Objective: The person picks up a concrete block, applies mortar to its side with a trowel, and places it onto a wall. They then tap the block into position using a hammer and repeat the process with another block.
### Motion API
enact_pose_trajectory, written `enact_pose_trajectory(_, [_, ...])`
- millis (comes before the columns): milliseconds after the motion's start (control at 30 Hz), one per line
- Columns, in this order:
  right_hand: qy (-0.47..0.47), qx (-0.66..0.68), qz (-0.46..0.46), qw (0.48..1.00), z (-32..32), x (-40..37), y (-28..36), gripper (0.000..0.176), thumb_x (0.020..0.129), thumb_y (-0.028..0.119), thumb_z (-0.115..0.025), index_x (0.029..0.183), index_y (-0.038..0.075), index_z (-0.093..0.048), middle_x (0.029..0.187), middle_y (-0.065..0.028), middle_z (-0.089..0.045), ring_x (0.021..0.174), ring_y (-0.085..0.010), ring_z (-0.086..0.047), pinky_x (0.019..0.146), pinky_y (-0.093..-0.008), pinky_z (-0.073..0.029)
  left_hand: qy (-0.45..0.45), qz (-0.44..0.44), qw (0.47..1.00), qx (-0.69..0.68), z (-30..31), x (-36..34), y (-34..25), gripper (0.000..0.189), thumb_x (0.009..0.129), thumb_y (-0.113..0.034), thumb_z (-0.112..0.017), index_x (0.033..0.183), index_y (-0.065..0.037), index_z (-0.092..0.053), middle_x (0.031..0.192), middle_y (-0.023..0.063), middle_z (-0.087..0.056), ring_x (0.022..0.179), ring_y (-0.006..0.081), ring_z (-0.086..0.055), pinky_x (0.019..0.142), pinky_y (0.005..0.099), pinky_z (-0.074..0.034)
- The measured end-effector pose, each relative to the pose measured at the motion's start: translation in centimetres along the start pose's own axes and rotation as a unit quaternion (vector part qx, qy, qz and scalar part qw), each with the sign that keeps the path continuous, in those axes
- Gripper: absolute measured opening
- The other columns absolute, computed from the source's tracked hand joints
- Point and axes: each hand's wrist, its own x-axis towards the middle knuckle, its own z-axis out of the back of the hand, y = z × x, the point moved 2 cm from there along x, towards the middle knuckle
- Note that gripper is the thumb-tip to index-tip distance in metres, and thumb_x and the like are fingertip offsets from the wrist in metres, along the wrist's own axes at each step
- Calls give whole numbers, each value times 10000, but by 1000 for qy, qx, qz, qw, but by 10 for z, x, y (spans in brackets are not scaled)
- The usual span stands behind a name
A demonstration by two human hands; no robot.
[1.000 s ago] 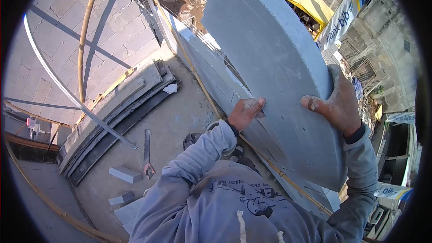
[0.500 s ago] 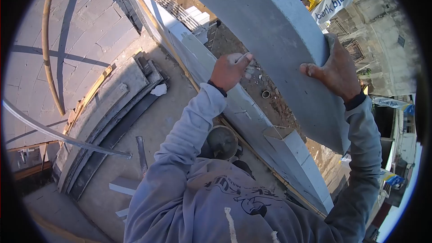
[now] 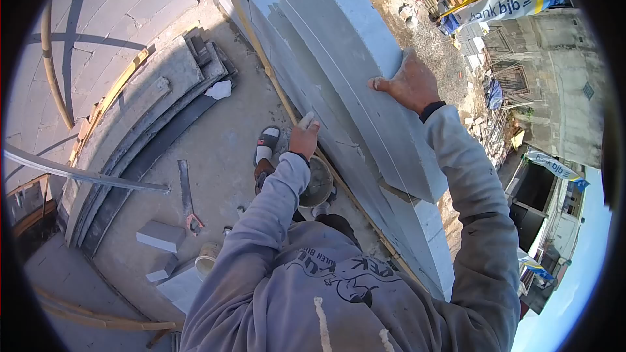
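Note:
My right hand [image 3: 409, 85] grips the outer upper edge of a large curved grey block [image 3: 349, 58], thumb on its near face and fingers over the far side. The block stands on edge along the top of a pale block wall [image 3: 427, 238]; whether its full underside rests there is hidden. A thin pale string [image 3: 336, 64] crosses in front of its face. My left hand [image 3: 304, 137] is closed, thumb against the fingers, apart from the block on the wall's near side. Anything pinched in it is too small to tell. Below that hand sits a dark bucket [image 3: 317, 184].
A long bamboo pole [image 3: 261, 52] runs along the wall's near side. Curved slabs [image 3: 130, 133] are stacked at left. On the floor lie a handsaw [image 3: 185, 186], a cut block [image 3: 160, 235] and a small pale bucket [image 3: 207, 257]. Beyond the wall is a drop to rubble.
The block has come down and left, nearer the wall, with my right hand still on it. My left hand has moved down and left, staying closed. The string now shows across the block.

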Motion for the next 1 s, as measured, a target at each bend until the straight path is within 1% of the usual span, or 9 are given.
enact_pose_trajectory(33, [6,0,-2,1000,-8,1,1,817,588,515,-730,1031,-107,-440,970,-258,-582,903,-356,-604,788,-387,-479,15,-33,997,70,-7,5,-4,467,867,-176,-518,1257,69,-438,1205,194,-544,1112,269,-535,931,309,-398])
enact_pose_trajectory(67, [4,2,-2,1000,-17,3,1,817,590,515,-729,1037,-104,-437,981,-259,-582,913,-354,-603,793,-385,-478,16,-27,997,70,-11,10,-7,467,867,-176,-518,1257,69,-438,1205,194,-544,1112,269,-535,931,309,-398])
enact_pose_trajectory(133, [8,-3,-9,1000,-26,5,2,818,592,515,-727,1043,-101,-434,991,-260,-582,922,-353,-603,798,-383,-478,44,-17,978,206,-25,17,-15,503,845,-189,-526,1263,74,-426,1253,233,-495,1196,289,-460,987,301,-342])
enact_pose_trajectory(233, [26,-8,-17,999,-36,3,0,824,594,520,-724,1046,-102,-428,984,-259,-589,917,-354,-607,796,-383,-481,61,-34,992,107,-43,15,-20,534,832,-197,-529,1256,104,-412,1252,254,-485,1210,306,-445,998,311,-325])
enact_pose_trajectory(367, [17,-21,-1,1000,-44,6,-2,827,600,523,-713,1045,-112,-425,959,-263,-601,901,-361,-615,790,-384,-486,77,-10,984,159,-62,17,-14,552,831,-200,-528,1271,105,-392,1273,259,-463,1222,304,-432,1003,305,-318])
enact_pose_trajectory(567, [17,-21,6,1000,-53,7,-4,829,608,530,-700,1049,-115,-424,975,-262,-597,906,-361,-614,794,-384,-489,44,-42,983,175,-74,28,1,445,823,-181,-519,1193,63,-481,1082,275,-572,1057,387,-530,880,372,-401])
enact_pose_trajectory(633, [22,-21,6,1000,-57,9,-5,830,610,533,-697,1051,-115,-424,980,-259,-595,910,-360,-614,796,-386,-490,-4,-49,975,218,-77,29,2,366,813,-169,-514,1109,47,-525,983,278,-593,977,418,-546,813,409,-414])
enact_pose_trajectory(733, [16,-28,17,999,-62,9,-5,824,615,534,-690,1061,-106,-426,993,-256,-585,917,-357,-612,795,-388,-492,34,-5,980,195,-76,27,-7,500,816,-182,-490,1217,112,-435,1107,307,-544,1069,400,-519,907,368,-405])
enact_pose_trajectory(1000, [13,-32,29,999,-65,6,-1,783,634,520,-682,1059,-87,-431,998,-247,-573,919,-355,-609,793,-389,-495,26,1,977,212,-74,29,-4,462,803,-167,-460,1180,100,-478,1104,289,-555,1053,397,-529,900,383,-411])
